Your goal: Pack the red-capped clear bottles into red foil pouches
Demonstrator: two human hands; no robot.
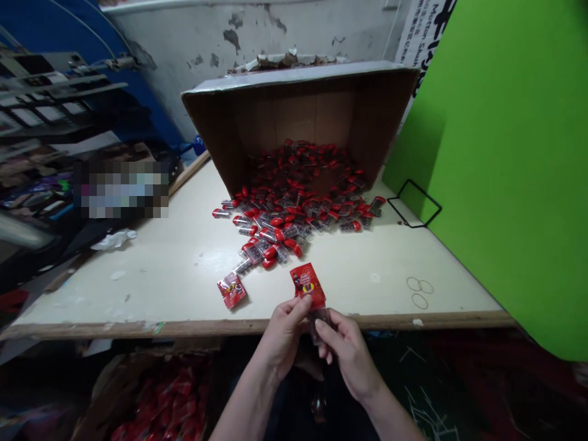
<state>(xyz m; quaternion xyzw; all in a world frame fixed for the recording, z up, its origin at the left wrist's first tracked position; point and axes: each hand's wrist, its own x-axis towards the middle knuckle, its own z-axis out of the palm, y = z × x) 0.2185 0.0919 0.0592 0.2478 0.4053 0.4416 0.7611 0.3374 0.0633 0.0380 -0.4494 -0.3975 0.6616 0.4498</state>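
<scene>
Both hands are close together at the table's front edge. My left hand (285,327) pinches a red printed packet (305,277) between thumb and fingers. Touching the packet's lower end is a small clear plastic case (318,324), which my right hand (346,343) grips with its thumb on top. Whether the case is partly inside the packet I cannot tell. Another red packet (231,290) lies flat on the table to the left. Beyond my hands, many small clear cases with red caps and dark contents (294,214) spill out in a heap.
An open cardboard box (390,116) lies on its side on the white table (184,269), the heap running out of it. A green panel (500,153) stands at right, near a black wire frame (416,205) and rubber bands (419,301). Red packets (165,398) fill a container below left.
</scene>
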